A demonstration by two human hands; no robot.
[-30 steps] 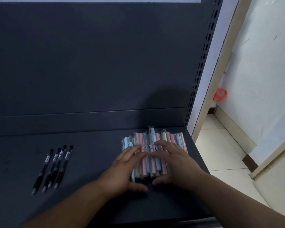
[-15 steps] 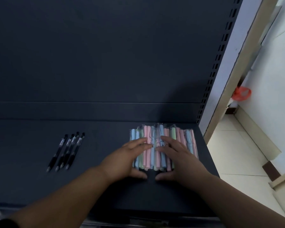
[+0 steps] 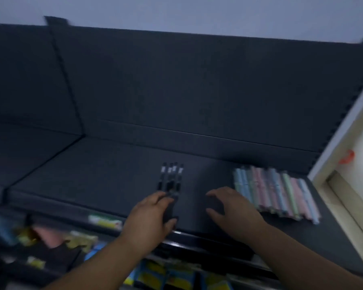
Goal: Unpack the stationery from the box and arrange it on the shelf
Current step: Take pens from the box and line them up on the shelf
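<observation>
Several black pens (image 3: pixel 171 176) lie side by side mid-shelf on the dark shelf board (image 3: pixel 92 174). My left hand (image 3: pixel 149 218) is over their near ends, its fingers loosely curved and its fingertips touching them; the frame is blurred. A row of pastel pens in clear wrappers (image 3: pixel 275 191) lies at the right end of the shelf. My right hand (image 3: pixel 233 208) hovers just left of that row, fingers relaxed and holding nothing. No box is in view.
The shelf's slotted upright (image 3: pixel 348 114) and a pale door frame (image 3: pixel 331 185) bound the right side. An orange object (image 3: pixel 347 156) sits beyond it. A lower shelf holds blurred colourful goods (image 3: pixel 105 221). Another shelf section extends to the left (image 3: pixel 19 143).
Both hands have left the pastel pens and moved left; my left hand now reaches the black pens. The camera has swung left and pulled back, showing the lower shelf.
</observation>
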